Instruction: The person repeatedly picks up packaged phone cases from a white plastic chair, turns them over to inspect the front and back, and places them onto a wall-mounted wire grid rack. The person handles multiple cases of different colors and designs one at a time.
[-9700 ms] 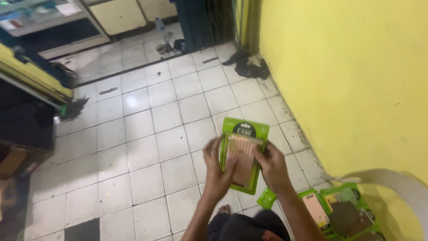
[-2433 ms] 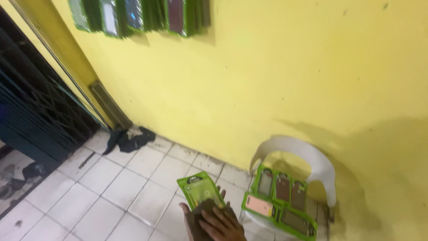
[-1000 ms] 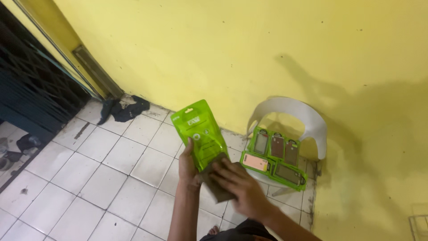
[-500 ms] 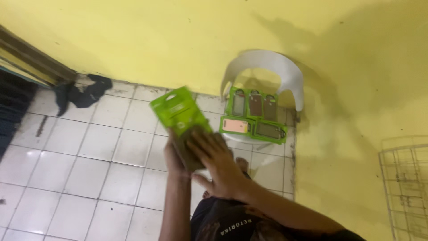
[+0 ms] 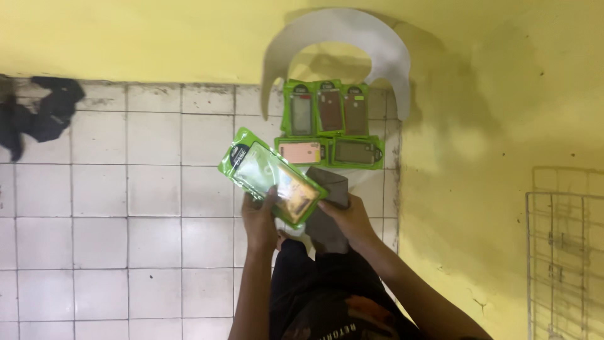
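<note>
Fingers of the left hand [image 5: 261,221] are closed round the lower end of a green packet [image 5: 270,176], which slants up toward 11 o'clock. Right hand [image 5: 349,217] fingers are curled shut on a dark phone case [image 5: 330,192], just beside the packet at 3 o'clock. At 12 o'clock, five more green packets [image 5: 330,129] lie on a white plastic chair [image 5: 340,38] against the yellow wall [image 5: 491,94]. Dark cloth [image 5: 41,116] lies at 9 o'clock on the tiled floor [image 5: 126,239].

My left hand [image 5: 261,220] and right hand [image 5: 352,220] are bare, forearms uncovered, no sleeves showing. Below them I wear dark, nearly black clothing with a faded reddish patch, possibly a print, too blurred to tell.
</note>
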